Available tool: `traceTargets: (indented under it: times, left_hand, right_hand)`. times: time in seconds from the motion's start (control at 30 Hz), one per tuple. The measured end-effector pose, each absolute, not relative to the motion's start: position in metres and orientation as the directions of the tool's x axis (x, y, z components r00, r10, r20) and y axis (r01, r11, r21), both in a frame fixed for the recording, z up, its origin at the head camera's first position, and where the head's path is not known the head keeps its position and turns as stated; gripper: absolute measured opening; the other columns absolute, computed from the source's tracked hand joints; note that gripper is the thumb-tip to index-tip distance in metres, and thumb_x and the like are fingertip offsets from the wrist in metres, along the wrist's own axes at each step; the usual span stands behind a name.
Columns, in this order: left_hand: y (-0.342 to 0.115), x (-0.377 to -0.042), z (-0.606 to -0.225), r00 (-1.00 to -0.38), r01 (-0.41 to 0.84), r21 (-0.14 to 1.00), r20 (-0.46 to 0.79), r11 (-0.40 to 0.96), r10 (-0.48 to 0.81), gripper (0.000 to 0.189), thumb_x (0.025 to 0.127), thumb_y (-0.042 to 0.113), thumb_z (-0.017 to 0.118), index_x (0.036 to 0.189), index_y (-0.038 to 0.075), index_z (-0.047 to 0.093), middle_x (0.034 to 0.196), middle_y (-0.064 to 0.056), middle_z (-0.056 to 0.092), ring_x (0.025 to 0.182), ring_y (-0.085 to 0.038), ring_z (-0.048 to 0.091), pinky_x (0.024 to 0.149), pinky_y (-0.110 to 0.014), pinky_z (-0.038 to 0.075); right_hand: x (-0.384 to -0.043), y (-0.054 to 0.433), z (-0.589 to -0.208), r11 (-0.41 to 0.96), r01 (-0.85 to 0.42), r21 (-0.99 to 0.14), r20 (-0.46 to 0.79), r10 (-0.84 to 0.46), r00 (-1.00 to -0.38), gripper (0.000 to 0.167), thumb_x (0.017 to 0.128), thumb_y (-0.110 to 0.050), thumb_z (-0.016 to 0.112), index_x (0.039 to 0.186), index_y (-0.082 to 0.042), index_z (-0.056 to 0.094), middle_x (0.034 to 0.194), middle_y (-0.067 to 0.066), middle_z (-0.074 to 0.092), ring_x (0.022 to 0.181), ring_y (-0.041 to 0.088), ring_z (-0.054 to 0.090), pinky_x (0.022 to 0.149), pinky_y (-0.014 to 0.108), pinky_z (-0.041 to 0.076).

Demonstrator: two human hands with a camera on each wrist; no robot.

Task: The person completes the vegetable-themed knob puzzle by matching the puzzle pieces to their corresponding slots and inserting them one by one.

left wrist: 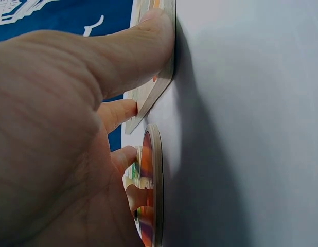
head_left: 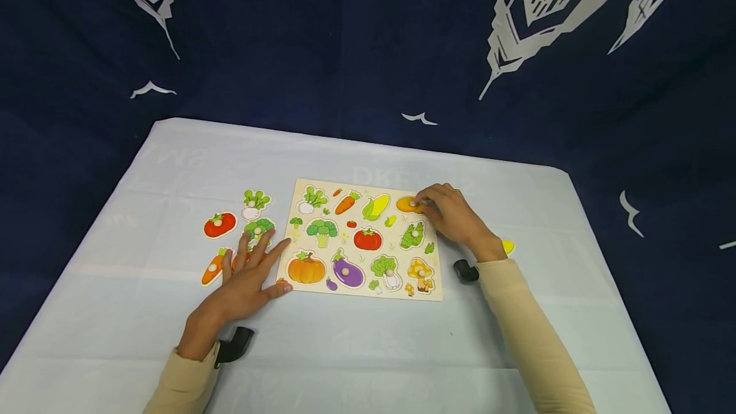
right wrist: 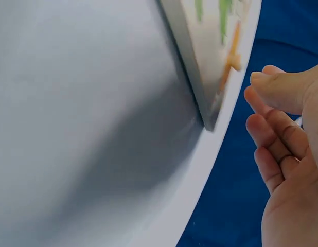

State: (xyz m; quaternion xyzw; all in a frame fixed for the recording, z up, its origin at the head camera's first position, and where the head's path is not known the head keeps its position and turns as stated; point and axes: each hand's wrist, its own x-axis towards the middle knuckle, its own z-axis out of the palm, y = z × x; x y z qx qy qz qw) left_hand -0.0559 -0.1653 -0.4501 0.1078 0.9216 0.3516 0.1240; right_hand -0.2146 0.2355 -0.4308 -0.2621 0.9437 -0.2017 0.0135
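A wooden vegetable puzzle board [head_left: 391, 238] lies mid-table. The left hand [head_left: 244, 286] has its fingers spread; its thumb rests on the board's near left corner and its index finger touches the left edge. Its other fingers hover over loose pieces, including a broccoli piece [head_left: 259, 227] and an orange-faced round piece [left wrist: 147, 159] partly hidden beneath them. At the board's far right corner, the right hand [head_left: 457, 219] is by the potato piece [head_left: 407, 204]. In the right wrist view, a small gap separates its loosely bent fingers from the piece's knob [right wrist: 236, 62].
Left of the board lie a radish piece [head_left: 251, 212], a tomato piece [head_left: 220, 225] and a carrot piece [head_left: 213, 268]. A yellow piece [head_left: 508, 246] shows behind the right wrist. Eggplant [head_left: 348, 273] and mushroom [head_left: 421, 272] pieces sit in the board. Dark patterned cloth [head_left: 345, 50] hangs behind.
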Motion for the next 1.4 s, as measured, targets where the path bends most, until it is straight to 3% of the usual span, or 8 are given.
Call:
traceTargets:
  times: [0.37, 0.57, 0.83, 1.0, 1.4]
  left_hand:
    - [-0.166, -0.056, -0.449, -0.945, 0.113, 0.678, -0.152, 0.726, 0.29, 0.08, 0.091, 0.029, 0.073, 0.157, 0.015, 0.03, 0.168, -0.017, 0.005, 0.149, -0.051, -0.018, 0.109, -0.073, -0.013]
    - [-0.166, -0.055, -0.449, -0.945, 0.11, 0.679, -0.154, 0.726, 0.288, 0.081, 0.091, 0.029, 0.073, 0.157, 0.015, 0.03, 0.168, -0.017, 0.005, 0.149, -0.051, -0.018, 0.109, -0.073, -0.014]
    - [-0.166, -0.056, -0.45, -0.944, 0.122, 0.683, -0.144, 0.72, 0.297, 0.08, 0.091, 0.032, 0.072, 0.157, 0.014, 0.03, 0.168, -0.018, 0.005, 0.149, -0.051, -0.018, 0.108, -0.073, -0.014]
    - [-0.166, -0.056, -0.451, -0.944, 0.124, 0.682, -0.143, 0.721, 0.297, 0.08, 0.091, 0.032, 0.072, 0.157, 0.014, 0.03, 0.168, -0.017, 0.005, 0.149, -0.05, -0.018, 0.109, -0.073, -0.014]
    - [-0.166, -0.056, -0.453, -0.944, 0.115, 0.679, -0.153, 0.725, 0.293, 0.081, 0.09, 0.03, 0.073, 0.158, 0.015, 0.029, 0.168, -0.017, 0.004, 0.149, -0.051, -0.018, 0.108, -0.073, -0.014]
  right_hand:
    - [-0.206, 0.267, -0.416, 0.751, -0.428, -0.503, 0.063, -0.462, -0.885, 0.019, 0.095, -0.01, 0.068, 0.114, -0.006, 0.068, 0.116, 0.01, 0.07, 0.098, 0.027, 0.058, 0.093, 0.049, 0.044]
    - [-0.199, 0.284, -0.413, 0.77, -0.409, -0.489, 0.033, -0.453, -0.891, 0.018, 0.095, -0.011, 0.068, 0.112, -0.005, 0.069, 0.11, 0.009, 0.071, 0.092, 0.025, 0.059, 0.085, 0.047, 0.048]
    - [-0.189, 0.307, -0.414, 0.77, -0.42, -0.48, 0.039, -0.459, -0.887, 0.015, 0.095, -0.011, 0.068, 0.108, -0.004, 0.07, 0.105, 0.007, 0.071, 0.089, 0.023, 0.057, 0.085, 0.05, 0.048]
    - [-0.184, 0.321, -0.413, 0.78, -0.424, -0.459, 0.033, -0.462, -0.886, 0.013, 0.096, -0.002, 0.064, 0.106, -0.004, 0.072, 0.103, 0.008, 0.071, 0.089, 0.022, 0.056, 0.08, 0.047, 0.048]
    - [-0.171, 0.347, -0.411, 0.857, -0.299, -0.42, -0.127, -0.382, -0.915, 0.015, 0.094, -0.002, 0.064, 0.108, -0.004, 0.07, 0.102, 0.012, 0.068, 0.09, 0.024, 0.059, 0.077, 0.04, 0.047]
